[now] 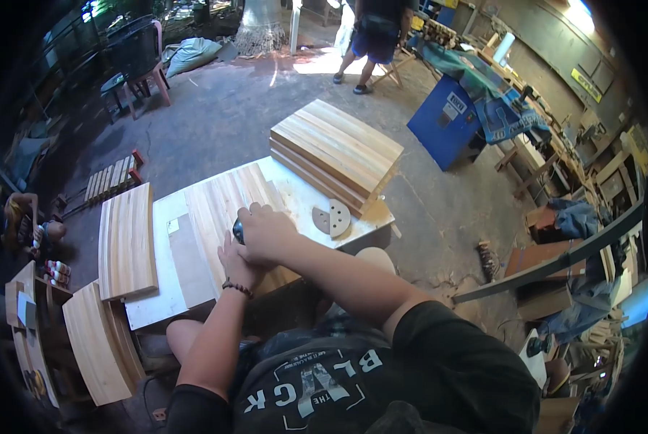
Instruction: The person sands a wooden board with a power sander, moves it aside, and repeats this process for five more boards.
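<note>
A striped wooden panel (pixel 219 199) lies on the white tabletop (pixel 166 271) before me. Both of my hands are on a dark rounded tool (pixel 238 231) that rests on this panel. My right hand (pixel 266 233) wraps over its top from the right. Just below and to the left, my left hand (pixel 239 262) is closed against the same tool, with a dark bracelet at the wrist. Most of the tool is hidden under my fingers. Round sanding discs (pixel 339 218) with holes lie on the table to the right of my hands.
Stacked panels (pixel 336 141) stand at the table's far right corner. More panels (pixel 127 242) lean at its left side. Beyond are a blue cabinet (pixel 443 119), a standing person (pixel 374 36) and a chair (pixel 147 72). Another person (pixel 31 224) is low at the far left.
</note>
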